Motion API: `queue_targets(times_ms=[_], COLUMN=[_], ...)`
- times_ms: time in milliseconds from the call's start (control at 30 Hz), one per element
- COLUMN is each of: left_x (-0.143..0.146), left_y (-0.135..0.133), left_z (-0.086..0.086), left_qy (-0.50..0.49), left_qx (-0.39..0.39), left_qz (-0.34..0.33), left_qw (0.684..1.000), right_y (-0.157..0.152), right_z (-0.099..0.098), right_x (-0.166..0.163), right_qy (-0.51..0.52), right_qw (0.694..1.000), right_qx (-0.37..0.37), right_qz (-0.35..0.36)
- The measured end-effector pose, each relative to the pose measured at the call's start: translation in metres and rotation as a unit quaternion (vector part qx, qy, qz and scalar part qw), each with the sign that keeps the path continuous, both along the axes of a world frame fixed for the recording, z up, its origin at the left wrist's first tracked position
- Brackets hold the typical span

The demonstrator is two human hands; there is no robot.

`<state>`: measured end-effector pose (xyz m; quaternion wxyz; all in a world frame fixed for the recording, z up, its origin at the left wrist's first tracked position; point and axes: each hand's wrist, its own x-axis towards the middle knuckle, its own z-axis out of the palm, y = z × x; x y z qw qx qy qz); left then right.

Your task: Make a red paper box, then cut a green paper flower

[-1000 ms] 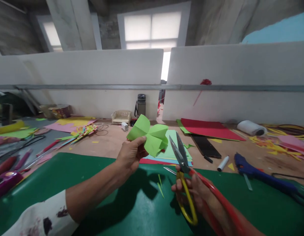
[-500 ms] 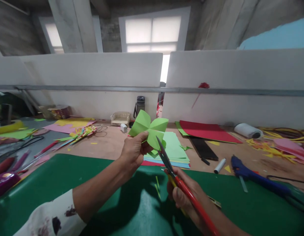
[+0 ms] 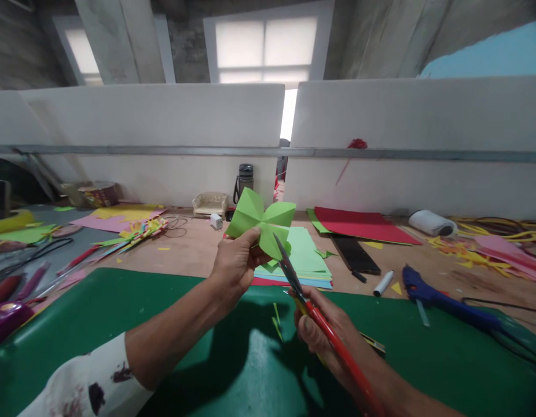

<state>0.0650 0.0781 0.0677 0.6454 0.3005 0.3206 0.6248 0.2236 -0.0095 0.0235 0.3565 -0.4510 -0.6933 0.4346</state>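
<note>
A green paper flower with creased, pointed petals (image 3: 248,211) is pinched in my left hand (image 3: 237,263), held up above the table. My right hand (image 3: 324,327) grips scissors (image 3: 294,278) with red and yellow handles. Their blades point up and to the left, with the tips at the flower's lower right petal; whether they touch it I cannot tell. Below lies a green mat (image 3: 164,289) with thin green paper strips (image 3: 276,322) on it. Behind the flower is a stack of coloured paper sheets (image 3: 309,258), partly hidden.
To the right are a black phone (image 3: 357,255), a white marker (image 3: 384,284), a blue glue gun (image 3: 450,304) and red paper (image 3: 363,224). Paper strips (image 3: 142,231) and tools lie on the left. At the back stand a bottle (image 3: 245,175) and a miniature sofa (image 3: 210,204).
The view has shifted slightly, so the background sits a little higher and further left. Both hands keep nearly the same pose, with flower and scissors still held.
</note>
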Motion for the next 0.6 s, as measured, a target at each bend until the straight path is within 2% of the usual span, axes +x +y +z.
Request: queue_targets(times_ms=[233, 367, 600], left_x=[0.0007, 0.0012, 0.0023], left_y=[0.003, 0.0026, 0.0036], left_z=[-0.0061, -0.006, -0.0077], left_qy=[-0.005, -0.006, -0.013], left_qx=[-0.001, -0.004, -0.004], left_qz=[0.018, 0.015, 0.014], left_qw=[1.0, 1.0, 1.0], right_y=[0.0054, 0.006, 0.0074], right_z=[-0.0072, -0.0061, -0.0065], right_x=[-0.0022, -0.0027, -0.0032], right_qy=[0.017, 0.015, -0.006], right_qw=[1.0, 0.999, 1.0], right_qx=[-0.003, -0.029, -0.019], right_qz=[-0.002, -0.017, -0.023])
